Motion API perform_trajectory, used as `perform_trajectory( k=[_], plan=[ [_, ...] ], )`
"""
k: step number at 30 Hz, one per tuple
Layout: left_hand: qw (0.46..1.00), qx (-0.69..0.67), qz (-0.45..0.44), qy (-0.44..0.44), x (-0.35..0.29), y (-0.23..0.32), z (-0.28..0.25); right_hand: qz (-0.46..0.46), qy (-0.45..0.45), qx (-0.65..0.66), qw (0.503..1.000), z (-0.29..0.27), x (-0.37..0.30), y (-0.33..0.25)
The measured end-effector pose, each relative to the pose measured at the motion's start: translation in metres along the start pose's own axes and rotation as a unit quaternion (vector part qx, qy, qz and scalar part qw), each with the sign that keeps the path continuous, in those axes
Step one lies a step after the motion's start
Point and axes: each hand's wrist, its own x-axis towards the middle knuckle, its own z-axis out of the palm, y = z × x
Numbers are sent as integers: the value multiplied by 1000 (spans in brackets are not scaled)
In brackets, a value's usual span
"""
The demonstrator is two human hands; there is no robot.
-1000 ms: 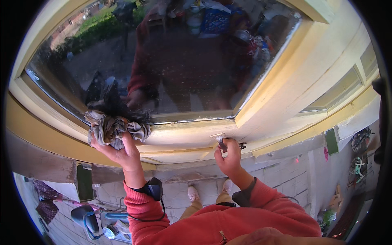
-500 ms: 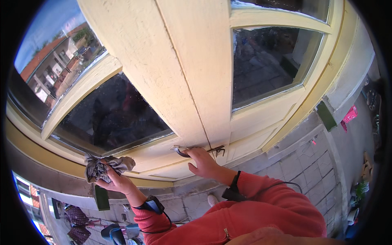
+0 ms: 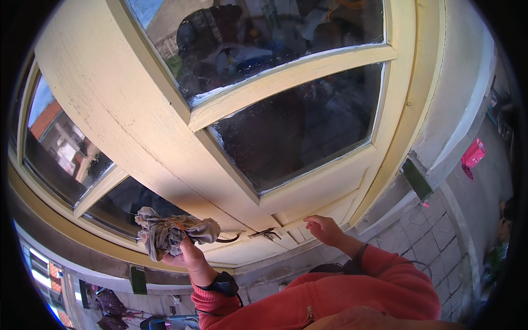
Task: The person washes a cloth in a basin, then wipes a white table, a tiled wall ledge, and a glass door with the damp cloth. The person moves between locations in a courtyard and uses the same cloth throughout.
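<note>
My left hand [image 3: 187, 256] grips a crumpled grey cloth [image 3: 170, 231], held up in front of the cream wooden double door [image 3: 165, 159]. The cloth bunches out on both sides of the fingers and hides part of the door behind it. Just right of the cloth shows a dark curved door handle [image 3: 230, 238]. A dark metal latch [image 3: 265, 234] sits beside it, close to where the two leaves meet. My right hand [image 3: 325, 229] is off the handle, by the lower panel of the right leaf. Its fingers are curled in, with nothing visible in them.
Glass panes [image 3: 302, 126] with white-smeared edges fill the door's upper parts. Grey paving [image 3: 421, 234] lies below. A pink bag [image 3: 473, 153] is at the far right, and a green block [image 3: 416, 179] is by the door frame. Dark patterned fabric [image 3: 109, 302] shows at lower left.
My right hand has let go of the door handle and moved right. My left hand has shifted right with the cloth. The view has turned toward the right leaf.
</note>
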Motion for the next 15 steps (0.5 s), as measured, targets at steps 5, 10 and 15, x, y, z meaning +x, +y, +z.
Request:
perform_trajectory(
  k=[5, 10, 15],
  plan=[
    [999, 1, 22, -24, -4, 14, 37, -22, 91, 139, 986, -106, -5, -44],
    [1000, -14, -5, -21, -10, 9, 55, -302, 244, 74, 919, -222, 11, -177],
    [1000, 17, -10, -8, -9, -4, 63, -476, 233, -131, 838, -255, 25, -264]
  ],
)
